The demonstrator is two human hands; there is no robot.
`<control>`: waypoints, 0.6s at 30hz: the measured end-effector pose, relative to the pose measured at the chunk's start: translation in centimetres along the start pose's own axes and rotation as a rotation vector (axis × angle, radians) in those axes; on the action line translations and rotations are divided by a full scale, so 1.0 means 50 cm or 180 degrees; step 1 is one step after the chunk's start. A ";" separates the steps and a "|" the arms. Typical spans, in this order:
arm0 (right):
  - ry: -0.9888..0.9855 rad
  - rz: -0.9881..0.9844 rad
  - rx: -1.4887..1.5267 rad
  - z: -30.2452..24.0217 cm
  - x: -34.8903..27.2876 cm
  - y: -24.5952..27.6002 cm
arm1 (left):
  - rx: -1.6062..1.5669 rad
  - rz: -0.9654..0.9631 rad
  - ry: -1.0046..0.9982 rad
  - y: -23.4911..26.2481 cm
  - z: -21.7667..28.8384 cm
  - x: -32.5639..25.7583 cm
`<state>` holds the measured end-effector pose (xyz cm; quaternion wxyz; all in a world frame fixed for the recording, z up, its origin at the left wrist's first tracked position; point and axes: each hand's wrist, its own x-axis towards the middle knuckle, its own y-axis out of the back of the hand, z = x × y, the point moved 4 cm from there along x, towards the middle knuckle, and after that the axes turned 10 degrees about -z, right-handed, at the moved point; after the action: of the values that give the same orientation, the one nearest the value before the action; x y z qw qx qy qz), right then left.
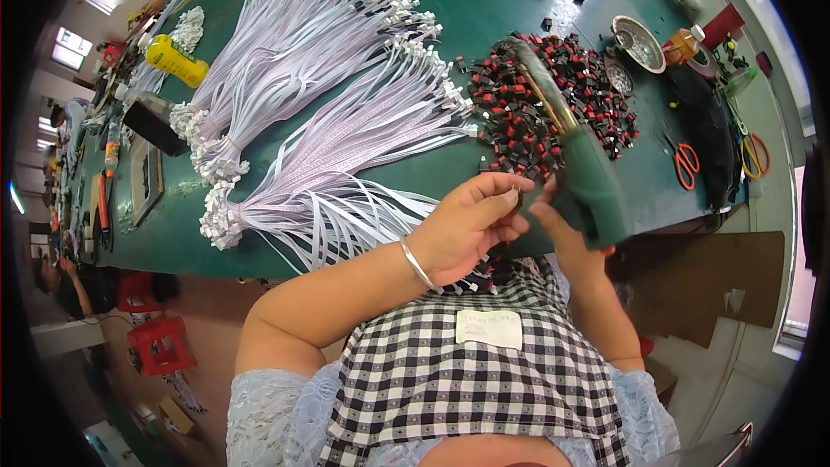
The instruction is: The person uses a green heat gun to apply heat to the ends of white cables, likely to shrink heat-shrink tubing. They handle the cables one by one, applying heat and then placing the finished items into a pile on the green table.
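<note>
At the near edge of the green surface (484,0): left hand (471,225) pinching a small part at its fingertips, too small to identify; right hand (562,225) meeting it, largely hidden behind a green-handled tool (588,186), grip unclear. Best kept close and steady, tips aligned. At 12 o'clock, a pile of red-and-black connectors (553,95); at 10 o'clock, 3 or so bundles of white ribbon cables (328,95).

The small part pinched between the left hand (471,225) and right hand (566,238) is too small to identify. A dark green curved cover (588,182) hides the right hand's fingers and part of the red-and-black connector pile (510,112).
</note>
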<state>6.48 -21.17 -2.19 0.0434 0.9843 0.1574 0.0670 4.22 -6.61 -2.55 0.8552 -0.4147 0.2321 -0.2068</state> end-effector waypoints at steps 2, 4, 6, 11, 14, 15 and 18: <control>0.0348 0.0055 -0.0588 -0.016 -0.005 -0.012 | -0.0008 0.0156 -0.0088 0.000 -0.003 0.008; 0.1079 0.0162 -0.2084 -0.038 -0.012 -0.027 | 0.0092 0.0311 -0.0079 -0.003 -0.010 0.014; 0.0214 -0.0192 -0.1430 -0.027 -0.015 -0.025 | 0.0186 0.0293 0.0059 -0.003 -0.013 0.014; 0.0363 -0.0242 -0.1444 -0.002 -0.021 -0.014 | 0.0456 0.0281 0.0242 0.006 -0.017 0.013; 0.0923 -0.0174 -0.2119 -0.040 -0.017 -0.017 | 0.0937 0.0301 0.0537 -0.017 0.019 -0.003; 0.0624 -0.0074 -0.1608 -0.030 -0.019 -0.009 | 0.1469 0.0261 0.0606 -0.025 0.037 -0.010; -0.0066 0.0127 -0.0285 -0.003 -0.028 0.016 | 0.4977 0.0357 -0.0770 -0.017 0.121 -0.026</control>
<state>5.39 -22.36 -2.15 0.0877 0.9849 0.1342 0.0647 6.47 -2.65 1.74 0.9270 0.2989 -0.0545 -0.2200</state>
